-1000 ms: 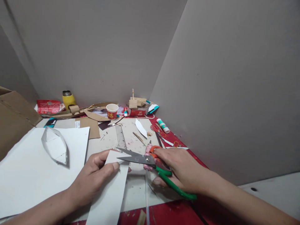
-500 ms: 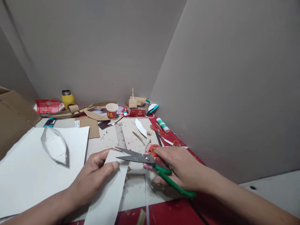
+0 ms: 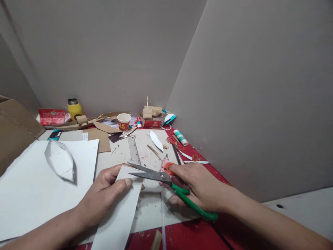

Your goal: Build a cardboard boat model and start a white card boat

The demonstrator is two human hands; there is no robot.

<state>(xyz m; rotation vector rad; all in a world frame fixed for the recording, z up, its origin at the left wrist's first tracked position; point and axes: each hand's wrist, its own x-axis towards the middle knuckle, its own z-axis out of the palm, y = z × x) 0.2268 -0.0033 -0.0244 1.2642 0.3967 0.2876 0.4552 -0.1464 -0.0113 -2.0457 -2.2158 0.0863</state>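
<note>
My left hand (image 3: 111,187) pinches a long strip of white paper (image 3: 119,211) near its far end, thumb on top. Scissors (image 3: 153,176) with one green and one orange handle are gripped by my right hand (image 3: 195,187). Their blades stand apart, reaching across the strip's far end from the right, where a thin cut edge shows. Behind the scissors' pivot a pink thing (image 3: 164,166) lies partly hidden, and a clear glue stick (image 3: 163,215) runs toward me below it. To the left, a folded white paper boat (image 3: 60,161) rests on a large white sheet (image 3: 31,194).
At the back stand a yellow bottle (image 3: 75,110), a red paper cup (image 3: 124,123) and a cardboard model (image 3: 152,116). Brown cardboard (image 3: 102,140), a clear ruler (image 3: 134,151), a leaf-shaped paper piece (image 3: 156,140), and red scissors (image 3: 175,142) lie ahead. A cardboard box (image 3: 18,128) is at left.
Almost nothing differs. The view has tilted very slightly; both hands, the paper strip and the spread scissor blades keep nearly the same positions.
</note>
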